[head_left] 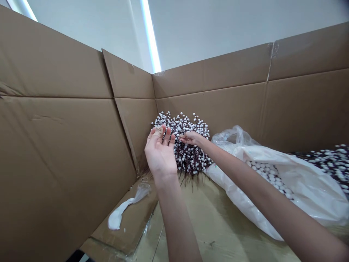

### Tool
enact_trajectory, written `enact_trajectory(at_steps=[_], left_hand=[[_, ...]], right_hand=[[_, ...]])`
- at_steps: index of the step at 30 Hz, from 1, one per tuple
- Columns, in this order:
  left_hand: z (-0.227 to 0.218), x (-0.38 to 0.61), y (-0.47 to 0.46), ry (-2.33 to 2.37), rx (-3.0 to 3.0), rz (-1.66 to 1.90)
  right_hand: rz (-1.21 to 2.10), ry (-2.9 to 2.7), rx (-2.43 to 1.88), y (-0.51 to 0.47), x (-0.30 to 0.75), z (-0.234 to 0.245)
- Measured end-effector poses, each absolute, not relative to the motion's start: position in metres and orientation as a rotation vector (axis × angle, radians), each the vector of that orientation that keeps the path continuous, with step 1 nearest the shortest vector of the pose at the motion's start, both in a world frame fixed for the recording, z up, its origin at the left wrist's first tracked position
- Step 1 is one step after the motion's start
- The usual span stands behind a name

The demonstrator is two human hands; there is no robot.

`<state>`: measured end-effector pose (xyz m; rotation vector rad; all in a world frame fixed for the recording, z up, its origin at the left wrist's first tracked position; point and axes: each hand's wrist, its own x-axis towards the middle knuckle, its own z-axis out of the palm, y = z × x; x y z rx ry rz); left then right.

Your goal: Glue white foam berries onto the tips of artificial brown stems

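Observation:
A dense bunch of white-berried artificial stems (192, 154) stands in the corner of the cardboard walls, dark thin stalks pointing down. My left hand (163, 154) is raised in front of its left side, palm showing and fingers apart, slightly curled. A small rough beige piece (158, 131) sits at its forefinger; it looks wrapped round the finger, though I cannot be sure. My right hand (190, 138) reaches in from the right with fingertips pinched together at the front of the berries. What lies in that pinch is too small to make out.
A white plastic bag (297, 178) with more white berries (269, 176) lies open on the right. Further berry stems (334, 163) lie beyond it. A twisted plastic wrapper (116, 218) rests on a cardboard flap at left. Tall cardboard walls (54, 145) enclose the surface.

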<state>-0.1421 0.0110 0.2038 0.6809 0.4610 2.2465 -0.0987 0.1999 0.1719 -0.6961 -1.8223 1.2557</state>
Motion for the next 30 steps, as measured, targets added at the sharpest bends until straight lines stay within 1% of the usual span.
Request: enact_trajectory(at_steps=[3, 6, 10, 12, 16, 19, 23, 25, 30], left_hand=[[0.203, -0.145, 0.013, 0.486, 0.747, 2.235], [0.203, -0.145, 0.014, 0.492, 0.778, 2.226], [0.207, -0.137, 0.014, 0.489, 0.763, 2.207], [0.21, -0.13, 0.013, 0.488, 0.764, 2.202], [0.216, -0.113, 0.013, 0.453, 0.746, 2.226], [0.22, -0.097, 0.013, 0.461, 0.813, 2.195], [0.224, -0.07, 0.015, 0.509, 0.878, 2.203], [0.224, -0.057, 0.015, 0.537, 0.94, 2.192], [0.221, -0.035, 0.011, 0.576, 1.149, 2.101]], right_hand=[[1.369, -1.846, -0.863, 0.207, -0.084, 0.18], [1.365, -1.833, -0.946, 0.205, -0.057, 0.195], [1.221, -1.837, -0.939, 0.176, 0.006, 0.209], [1.056, -1.984, -0.9, 0.153, 0.046, 0.207], [0.843, -2.068, -0.988, 0.11, 0.131, 0.19], [0.651, -1.797, -1.227, 0.097, 0.196, 0.177], [0.46, -1.444, -1.428, 0.11, 0.282, 0.159], [0.469, -1.35, -1.628, 0.121, 0.318, 0.144], [0.564, -1.408, -1.883, 0.138, 0.36, 0.085]])
